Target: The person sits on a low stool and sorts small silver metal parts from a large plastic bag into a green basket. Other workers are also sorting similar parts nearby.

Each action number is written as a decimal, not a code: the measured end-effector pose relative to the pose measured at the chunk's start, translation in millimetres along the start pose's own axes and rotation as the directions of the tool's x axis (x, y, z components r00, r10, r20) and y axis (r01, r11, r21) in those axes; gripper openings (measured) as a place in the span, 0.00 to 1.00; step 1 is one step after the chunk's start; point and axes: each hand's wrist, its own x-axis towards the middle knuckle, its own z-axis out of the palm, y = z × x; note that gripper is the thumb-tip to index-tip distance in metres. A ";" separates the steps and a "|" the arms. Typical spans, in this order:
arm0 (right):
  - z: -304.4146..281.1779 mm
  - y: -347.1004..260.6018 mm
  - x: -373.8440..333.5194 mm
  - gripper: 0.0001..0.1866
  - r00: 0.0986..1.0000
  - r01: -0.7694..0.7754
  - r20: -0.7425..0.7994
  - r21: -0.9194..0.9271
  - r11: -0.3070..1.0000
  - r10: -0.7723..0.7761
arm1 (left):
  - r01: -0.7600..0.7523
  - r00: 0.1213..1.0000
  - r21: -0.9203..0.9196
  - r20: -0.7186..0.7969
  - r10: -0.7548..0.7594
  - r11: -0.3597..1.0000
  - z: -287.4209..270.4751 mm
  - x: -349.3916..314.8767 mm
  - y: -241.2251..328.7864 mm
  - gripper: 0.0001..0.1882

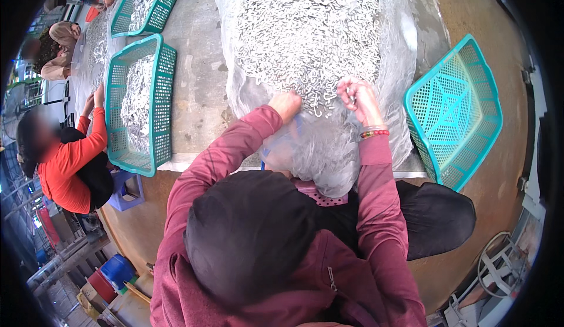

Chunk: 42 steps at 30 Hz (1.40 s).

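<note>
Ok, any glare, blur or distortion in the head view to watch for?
In the head view, the white pieces look bright and merge toward the top; the sheet is pale and hazy where it bunches; head view corners go black, edges bend, and a blurred patch covers part of the co-worker in orange.

Brightly lit, with dark, curving fisheye edges.

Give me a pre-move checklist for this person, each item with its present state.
1. Left hand at the near edge of the loose pile of small, curved silvery-grey pieces: ok.
2. Right hand at the same edge, apart from the left: ok.
3. Piece held in either hand: cannot tell.
4. Crumpled translucent sheet showing along the pile's sides: ok.
5. Rectangular turquoise perforated-plastic basket at right, nothing visible inside: ok.
</note>
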 end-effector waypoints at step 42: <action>24.7 24.8 5.4 0.12 0.991 -0.065 -0.132 -0.263 0.963 0.031 | -0.051 0.988 -0.884 -0.113 0.106 -0.464 -82.6 -0.3 -9.4 0.13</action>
